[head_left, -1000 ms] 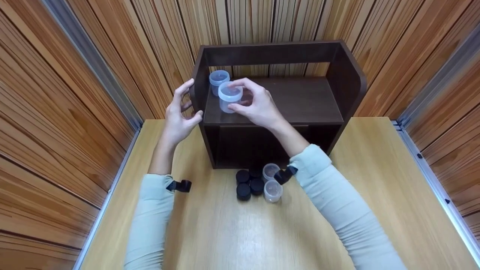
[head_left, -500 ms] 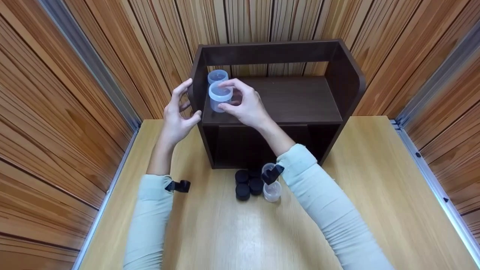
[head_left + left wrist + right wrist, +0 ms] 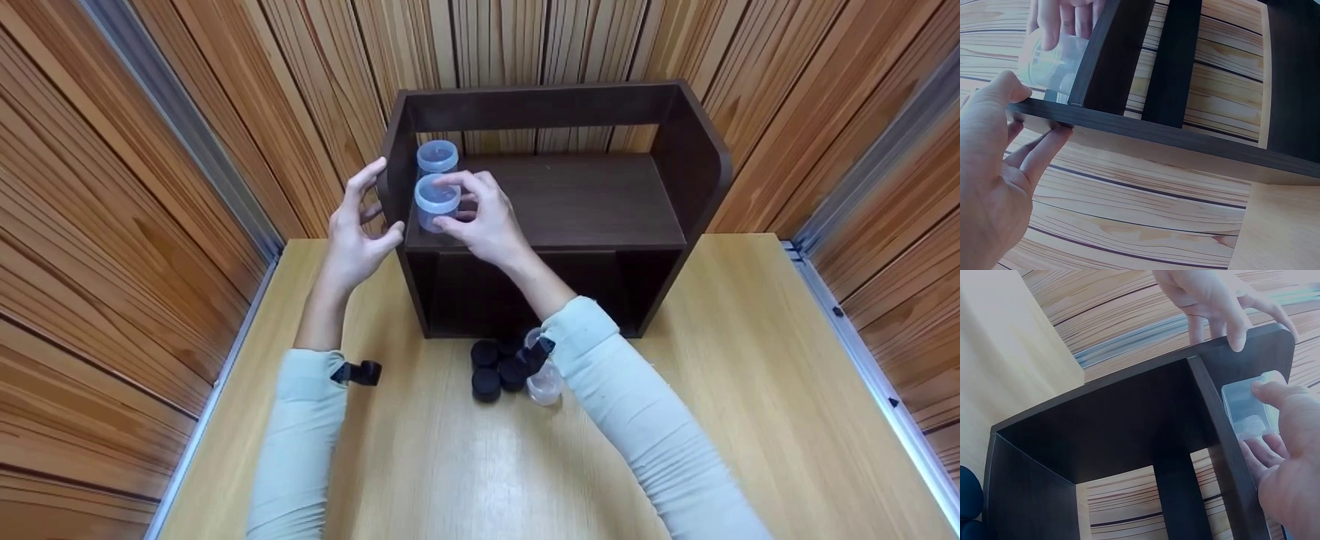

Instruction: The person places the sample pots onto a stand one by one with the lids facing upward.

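My right hand (image 3: 487,221) pinches a clear plastic jar (image 3: 431,211) between thumb and fingers at the front left of the dark brown shelf's (image 3: 577,202) top board. The jar stands upright, its open mouth facing up; in the right wrist view the jar (image 3: 1244,405) appears low against the board. Right behind it is a second clear jar (image 3: 437,154), partly covered by the first. My left hand (image 3: 352,244) grips the shelf's left side panel. In the left wrist view, the thumb of the left hand (image 3: 994,185) lies on one face of the panel and the fingers on the other.
On the wooden table (image 3: 420,465) before the shelf sit several round black lids (image 3: 486,384). Beside them stand two more clear jars (image 3: 545,386), partly hidden by the right wrist's camera and sleeve. Wood-patterned walls (image 3: 135,225) enclose the table at the back and sides.
My right hand has carried the jar left and then slightly down toward the front left of the top board, in line with the rear jar. My left hand keeps its place on the side panel.
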Demonstrator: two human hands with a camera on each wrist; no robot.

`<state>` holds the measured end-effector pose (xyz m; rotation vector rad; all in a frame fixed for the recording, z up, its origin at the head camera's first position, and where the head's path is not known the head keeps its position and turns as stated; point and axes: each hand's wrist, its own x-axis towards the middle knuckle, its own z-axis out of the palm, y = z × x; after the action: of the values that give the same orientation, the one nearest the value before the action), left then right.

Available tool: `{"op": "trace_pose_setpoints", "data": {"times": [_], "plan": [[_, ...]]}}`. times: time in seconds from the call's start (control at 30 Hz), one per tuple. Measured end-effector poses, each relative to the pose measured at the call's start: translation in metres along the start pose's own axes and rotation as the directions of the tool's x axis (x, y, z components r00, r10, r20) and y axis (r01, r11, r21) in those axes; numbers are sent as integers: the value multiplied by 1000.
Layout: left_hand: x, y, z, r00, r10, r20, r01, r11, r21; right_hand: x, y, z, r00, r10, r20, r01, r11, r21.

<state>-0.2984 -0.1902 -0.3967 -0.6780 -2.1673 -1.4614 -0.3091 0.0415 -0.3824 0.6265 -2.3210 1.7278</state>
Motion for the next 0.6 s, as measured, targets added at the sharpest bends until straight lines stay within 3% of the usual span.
{"op": "trace_pose_setpoints", "data": {"times": [0.6], "plan": [[0, 1, 1, 1000, 6, -28, -6, 1000, 7, 0, 2, 1, 999, -10, 46, 12, 999, -34]]}}
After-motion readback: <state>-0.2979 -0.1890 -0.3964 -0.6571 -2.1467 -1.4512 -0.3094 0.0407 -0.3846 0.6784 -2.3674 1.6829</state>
